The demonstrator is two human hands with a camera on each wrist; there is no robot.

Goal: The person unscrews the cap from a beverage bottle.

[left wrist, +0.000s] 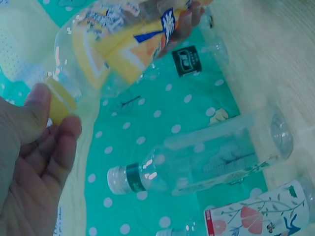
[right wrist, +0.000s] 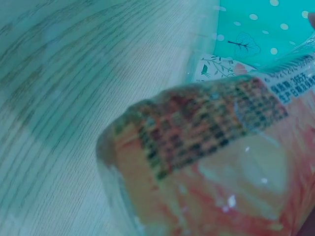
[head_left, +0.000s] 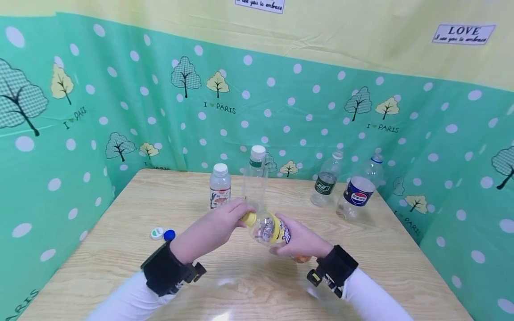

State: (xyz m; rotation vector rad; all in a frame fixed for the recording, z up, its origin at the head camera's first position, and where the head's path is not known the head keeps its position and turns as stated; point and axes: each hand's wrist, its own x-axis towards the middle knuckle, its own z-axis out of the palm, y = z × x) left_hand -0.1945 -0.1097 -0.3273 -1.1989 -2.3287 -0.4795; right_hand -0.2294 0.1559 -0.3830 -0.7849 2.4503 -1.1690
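Observation:
My left hand (head_left: 214, 227) pinches the yellow cap (left wrist: 61, 102) between thumb and fingers, right at the mouth of a clear plastic drink bottle (head_left: 266, 228). My right hand (head_left: 300, 238) grips that bottle around its yellow printed label. The bottle is tilted above the table, its cap end toward the left hand and its base toward the lower right. In the right wrist view the bottle's orange-red label (right wrist: 231, 162) fills much of the frame. Behind the hands stand a tall clear bottle with a white cap (head_left: 255, 183) and a shorter white-capped bottle with a floral label (head_left: 220, 187).
A green-labelled bottle (head_left: 326, 182) and a Pepsi bottle (head_left: 360, 191), both uncapped, stand at the back right. One white cap (head_left: 157, 233) and one blue cap (head_left: 169, 235) lie left on the wooden table (head_left: 120, 267). A green dotted curtain (head_left: 281, 107) borders the table's back and sides.

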